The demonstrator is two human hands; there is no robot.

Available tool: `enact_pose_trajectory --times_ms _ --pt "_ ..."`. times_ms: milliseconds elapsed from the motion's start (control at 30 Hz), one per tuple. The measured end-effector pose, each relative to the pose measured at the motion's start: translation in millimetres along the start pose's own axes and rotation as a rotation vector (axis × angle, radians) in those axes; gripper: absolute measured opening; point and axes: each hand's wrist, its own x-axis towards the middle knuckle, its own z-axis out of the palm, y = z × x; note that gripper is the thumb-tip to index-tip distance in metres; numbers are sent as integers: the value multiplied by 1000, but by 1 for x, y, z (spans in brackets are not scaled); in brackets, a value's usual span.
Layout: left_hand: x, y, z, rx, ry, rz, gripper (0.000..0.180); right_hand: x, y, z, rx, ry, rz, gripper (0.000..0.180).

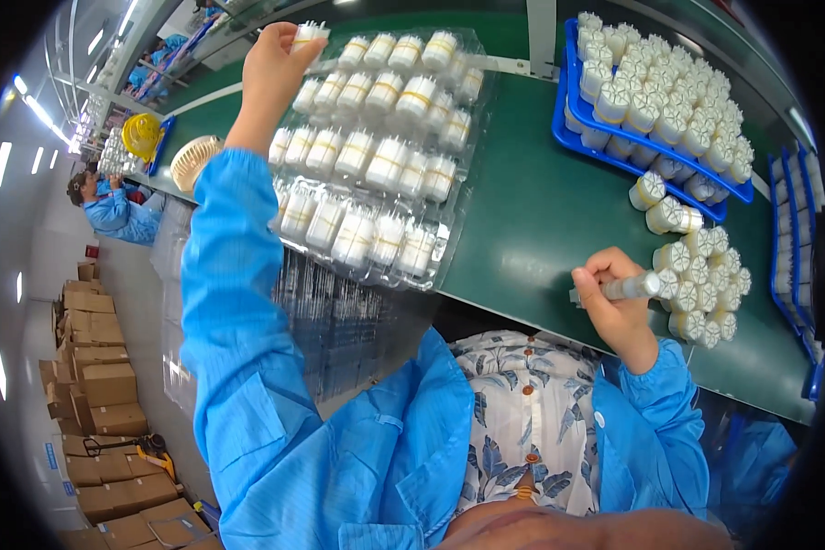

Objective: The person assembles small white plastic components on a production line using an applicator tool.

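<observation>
At the far left corner of a clear plastic tray (438,280), my left hand (275,73) pinches a rubber-banded white bundle (310,35). Several rows of similar bundles with yellowish bands, such as this white bundle (351,236), fill the tray's compartments. Over the green tabletop, my right hand (620,312) is closed round a slim pale cylinder (628,287) with a white end; its exact kind is unclear. Just right of that hand, a cluster of white cylindrical pieces (706,275) stands on the table, their ends showing star-like slots.
Stacked blue trays (568,119) full of white pieces stand at the far right, with more blue trays (779,275) along the right edge. A beige round fan-like object (195,160) lies beyond my left arm. Cardboard boxes (110,385) and a seated person (115,211) are at left.
</observation>
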Motion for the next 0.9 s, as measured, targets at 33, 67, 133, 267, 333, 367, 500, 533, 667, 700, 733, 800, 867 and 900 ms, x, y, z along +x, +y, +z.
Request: enact_pose_trajectory --times_ms 33,67,133,267,333,367,500,533,667,700,733,800,867,900 --pt "18 -18 12 -7 1 11 52 2 2 1 -61 25 -55 18" --pt "32 -37 26 98 -34 -16 53 3 2 2 -65 37 -57 18" --pt "44 -72 53 217 -85 -50 54 9 6 3 -60 23 -39 18" --pt "49 -100 84 254 -101 10 45 14 6 2 -110 9 -80 19" --pt "42 -102 72 162 -158 -26 34 13 6 2 -130 3 -90 19" --pt "38 -105 56 152 -145 3 27 12 6 2 -147 -2 -111 19" --pt "-6 -78 -58 282 -276 75 26 7 8 0 -123 -13 -104 19" --pt "-28 -60 -93 447 -398 20 26 6 10 -1 -138 -7 -118 19" --pt "-143 -85 -205 663 -805 -257 34 -3 5 11 -47 -62 -55 18" --pt "-181 -102 -220 686 -818 -305 43 -5 0 14 -50 -87 -57 18" --pt "-220 -120 -230 705 -757 -184 61 -5 -2 17 -30 -116 -70 18" --pt "-259 -135 -218 415 -638 -478 60 -9 -9 27 -109 -142 -102 18" --pt "-274 -125 -201 388 -376 -296 53 -9 -16 40 -103 -182 -102 18" --pt "-274 -112 -192 445 -260 -66 50 -9 -22 47 -115 -205 -131 18"
